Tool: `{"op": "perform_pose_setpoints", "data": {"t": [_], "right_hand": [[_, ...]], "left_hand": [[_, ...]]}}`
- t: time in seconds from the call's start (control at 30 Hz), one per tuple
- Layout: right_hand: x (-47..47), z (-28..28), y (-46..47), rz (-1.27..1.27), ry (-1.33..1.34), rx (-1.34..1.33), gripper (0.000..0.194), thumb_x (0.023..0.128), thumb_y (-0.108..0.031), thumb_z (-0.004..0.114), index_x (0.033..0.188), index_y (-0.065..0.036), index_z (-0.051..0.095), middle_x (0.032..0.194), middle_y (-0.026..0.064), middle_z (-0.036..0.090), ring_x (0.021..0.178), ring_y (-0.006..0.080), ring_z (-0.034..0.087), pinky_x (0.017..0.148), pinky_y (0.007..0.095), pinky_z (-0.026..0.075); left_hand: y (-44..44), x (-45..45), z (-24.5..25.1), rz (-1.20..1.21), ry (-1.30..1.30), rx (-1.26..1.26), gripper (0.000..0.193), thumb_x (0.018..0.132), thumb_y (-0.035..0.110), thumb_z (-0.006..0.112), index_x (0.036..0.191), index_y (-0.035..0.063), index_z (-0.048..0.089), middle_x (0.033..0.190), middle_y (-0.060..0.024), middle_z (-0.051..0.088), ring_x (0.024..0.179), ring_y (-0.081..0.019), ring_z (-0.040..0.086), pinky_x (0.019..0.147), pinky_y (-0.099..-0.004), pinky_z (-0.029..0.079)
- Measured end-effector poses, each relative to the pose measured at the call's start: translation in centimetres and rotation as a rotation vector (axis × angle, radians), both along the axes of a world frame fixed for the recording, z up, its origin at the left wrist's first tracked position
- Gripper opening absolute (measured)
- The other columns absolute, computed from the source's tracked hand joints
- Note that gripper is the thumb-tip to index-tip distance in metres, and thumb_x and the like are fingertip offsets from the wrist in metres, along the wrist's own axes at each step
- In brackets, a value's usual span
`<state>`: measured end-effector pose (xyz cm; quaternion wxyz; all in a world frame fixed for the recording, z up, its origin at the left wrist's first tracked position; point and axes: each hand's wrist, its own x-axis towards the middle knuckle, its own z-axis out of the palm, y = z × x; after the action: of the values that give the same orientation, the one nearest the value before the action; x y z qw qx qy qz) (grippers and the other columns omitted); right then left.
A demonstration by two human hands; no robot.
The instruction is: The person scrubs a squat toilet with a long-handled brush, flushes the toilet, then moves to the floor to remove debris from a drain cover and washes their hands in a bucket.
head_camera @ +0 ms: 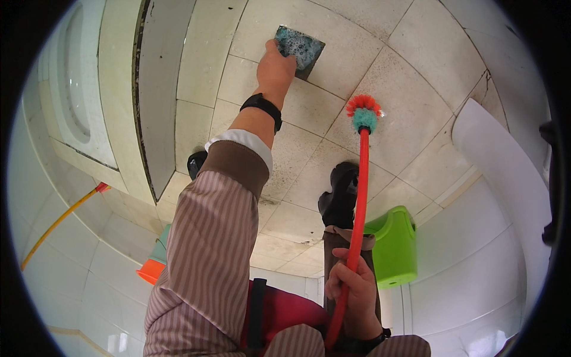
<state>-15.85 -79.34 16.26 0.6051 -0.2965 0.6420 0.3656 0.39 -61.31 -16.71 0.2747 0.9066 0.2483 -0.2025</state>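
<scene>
My left hand (277,66) reaches down to a dark square floor drain (308,71), its opening filled with bluish soap suds. My fingers and thumb are at its near left side, with some fingertips hidden in the suds. I cannot tell whether they grip anything. In my right hand (354,288) is a long-handled toilet brush, gripped low on its red handle (363,178). Its round head (365,112) has red bristles at the tip and teal ones below, and appears over the floor tiles, right of the drain.
A raised tiled step (156,89) runs along the left, with a white squat toilet (78,76) beyond. Near my black shoe (339,196) is a green plastic bin (397,250). An orange container (151,270) and a yellow stick (62,223) lie left. A curved white fixture (495,156) borders the right.
</scene>
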Motion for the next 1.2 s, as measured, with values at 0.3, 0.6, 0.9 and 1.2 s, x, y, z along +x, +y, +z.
{"op": "perform_pose_setpoints", "data": {"t": [0.3,0.6,0.9,1.2], "right_hand": [[0.0,0.0,-0.4,0.015,-0.038,0.015,0.024,0.083,-0.003,0.044,0.105,0.002,0.048,0.059,0.0063,0.047,0.041,0.0114,0.042,0.042,0.0240,0.037],[-0.3,0.1,-0.2,-0.043,-0.019,0.020,0.028,0.080,-0.001,0.051,0.107,0.002,0.047,0.061,0.0055,0.046,0.045,0.0111,0.041,0.044,0.0238,0.034],[-0.1,0.1,-0.9,-0.037,-0.031,0.036,0.027,0.080,0.000,0.050,0.107,0.003,0.047,0.061,0.0056,0.046,0.044,0.0113,0.041,0.043,0.0237,0.033],[-0.7,0.2,-0.1,0.061,-0.046,-0.025,0.025,0.080,-0.001,0.047,0.105,0.002,0.048,0.059,0.0056,0.047,0.042,0.0118,0.042,0.041,0.0233,0.035]], "left_hand": [[-2.9,-1.7,1.0,-0.083,0.158,-0.014,0.045,0.075,0.021,0.052,0.118,0.0131,0.043,0.090,-0.0189,0.061,0.085,-0.0353,0.058,0.074,-0.0403,0.045],[-1.6,-1.4,2.0,-0.326,0.310,0.132,0.056,0.072,0.015,0.052,0.123,0.0066,0.031,0.084,-0.0144,0.063,0.079,-0.0314,0.061,0.068,-0.0381,0.048],[-1.7,1.3,-0.3,-0.238,0.517,0.035,0.028,0.072,0.017,0.051,0.096,0.0041,0.060,0.090,-0.0149,0.063,0.087,-0.0311,0.060,0.074,-0.0385,0.048],[-2.6,-4.7,1.2,-0.249,-0.127,0.000,0.020,0.071,0.015,0.057,0.090,0.0072,0.060,0.082,-0.0127,0.061,0.078,-0.0290,0.058,0.068,-0.0389,0.046]]}}
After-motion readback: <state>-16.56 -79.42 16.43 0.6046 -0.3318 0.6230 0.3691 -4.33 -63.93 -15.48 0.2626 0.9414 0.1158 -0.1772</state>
